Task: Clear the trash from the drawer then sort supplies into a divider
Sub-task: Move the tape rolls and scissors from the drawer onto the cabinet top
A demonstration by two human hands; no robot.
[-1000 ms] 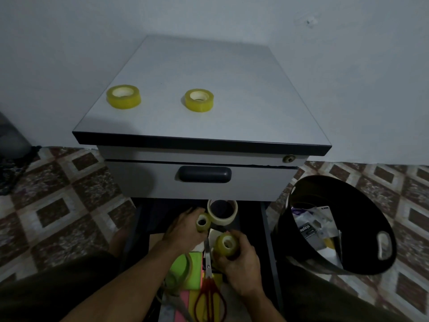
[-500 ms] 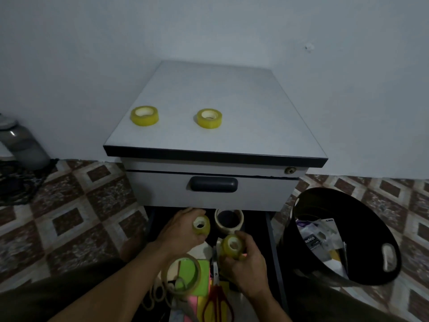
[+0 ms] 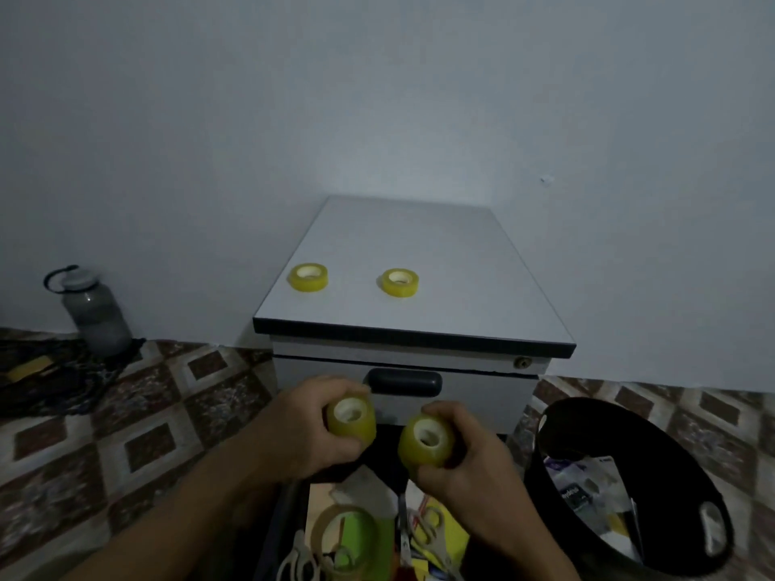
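Yellow tape, one roll point(image 3: 351, 421) clasped in the left grip point(image 3: 310, 434) and another roll point(image 3: 425, 440) in the right grip point(image 3: 469, 467), is held above the drawer point(image 3: 281, 534), probably to join the twin rolls point(image 3: 309, 277) on the counter point(image 3: 440, 253).

- The left held roll point(image 3: 351, 421) and the right held roll point(image 3: 425, 442) of tape were translucent yellow with white cores.
- The left cabinet roll point(image 3: 308, 277) and the right cabinet roll point(image 3: 399, 282) showed the same yellow, with pale cores.
- The cabinet top point(image 3: 440, 253) was pale grey, edged by a black band.
- The drawer handle point(image 3: 404, 382) and the bin point(image 3: 608, 429) were black.
- The floor point(image 3: 167, 413) bore a repeating pattern of mottled brown rectangles framed in cream.
- The bottle point(image 3: 94, 316) was smoky grey with a black loop.
- The wall point(image 3: 377, 98) was plain bluish white.
- In the drawer lay a bright green sheet point(image 3: 350, 534) and a yellow sheet point(image 3: 455, 534).
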